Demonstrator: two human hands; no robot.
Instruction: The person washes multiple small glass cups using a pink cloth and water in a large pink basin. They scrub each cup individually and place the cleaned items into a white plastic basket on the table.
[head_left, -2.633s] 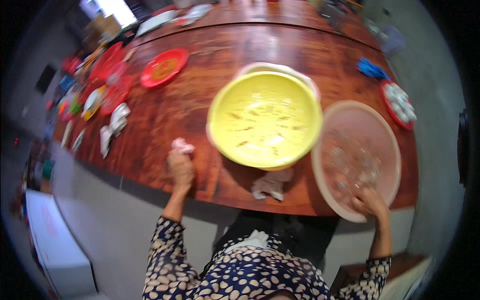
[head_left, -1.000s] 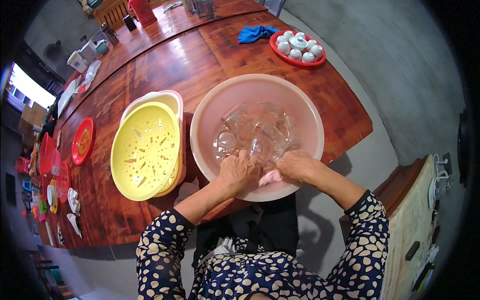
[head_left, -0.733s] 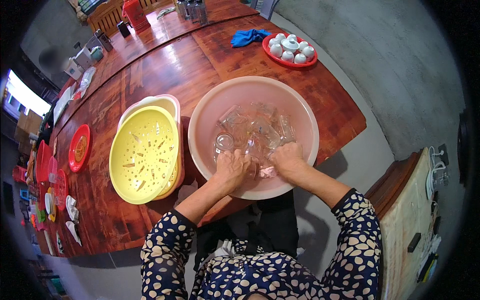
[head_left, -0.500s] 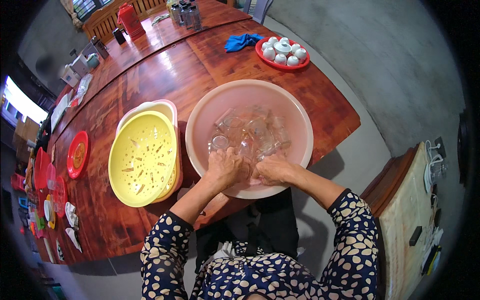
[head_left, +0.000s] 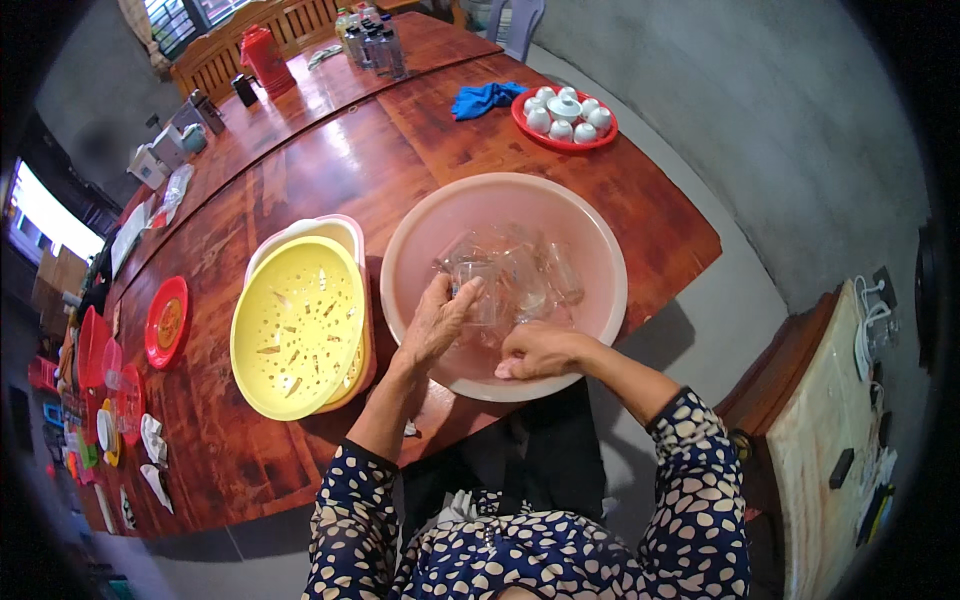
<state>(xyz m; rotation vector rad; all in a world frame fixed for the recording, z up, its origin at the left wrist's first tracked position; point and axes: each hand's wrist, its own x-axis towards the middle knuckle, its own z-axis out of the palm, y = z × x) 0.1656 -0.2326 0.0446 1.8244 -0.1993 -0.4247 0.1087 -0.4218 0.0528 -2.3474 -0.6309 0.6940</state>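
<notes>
A wide pale pink basin (head_left: 607,330) stands at the table's front edge, with several clear glasses (head_left: 525,275) lying in water in it. My left hand (head_left: 432,325) is closed round one clear drinking glass (head_left: 480,300), thumb on the near side and fingers behind, over the left part of the basin. My right hand (head_left: 540,350) is balled up low at the basin's near right side; something pinkish shows under its fingers, but I cannot make out what it is.
Left of the basin, a yellow colander (head_left: 300,330) rests tilted on a stacked pale tub. A red tray (head_left: 570,143) of white cups and a blue cloth (head_left: 485,100) lie beyond. Further left are a red plate (head_left: 166,345) and a red thermos (head_left: 265,60).
My left hand has come up out of the cluster of glasses with one glass in its grip. My right hand has stayed low in the basin, turning slightly.
</notes>
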